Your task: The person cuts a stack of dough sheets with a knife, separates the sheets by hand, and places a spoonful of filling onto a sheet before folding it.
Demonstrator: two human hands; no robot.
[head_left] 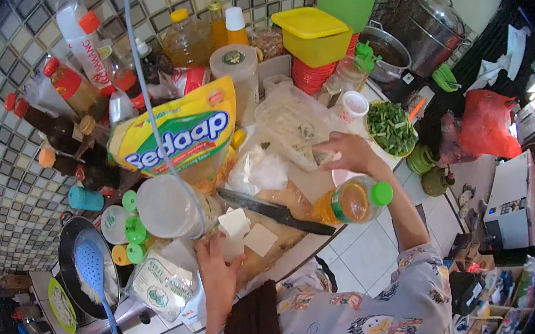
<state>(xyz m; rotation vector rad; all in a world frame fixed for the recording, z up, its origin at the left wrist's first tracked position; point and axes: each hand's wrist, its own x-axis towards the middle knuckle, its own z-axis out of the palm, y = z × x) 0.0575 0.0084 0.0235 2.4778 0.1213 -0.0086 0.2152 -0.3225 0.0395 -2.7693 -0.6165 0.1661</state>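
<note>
My left hand (218, 267) is at the near edge of the wooden board (277, 254), with thumb and fingers closed about a thin white square sheet (230, 247). Two more pale squares, a far one (234, 222) and a near one (261, 240), lie on the board beside it. A large dark knife (275, 212) lies across the board behind them. My right hand (347, 152) reaches over the near right edge of a clear plastic tub (288, 112) with bits of food inside. Its fingertips are pinched together; what they hold is too small to make out.
A bottle with a green cap (353, 203) lies near my right forearm. Chopped greens (390, 128) fill a bowl at right. Left stand a clear jar (170, 206), a pan (92, 270) with a blue slotted spatula (89, 257), and a Sedaap pack (179, 134) behind.
</note>
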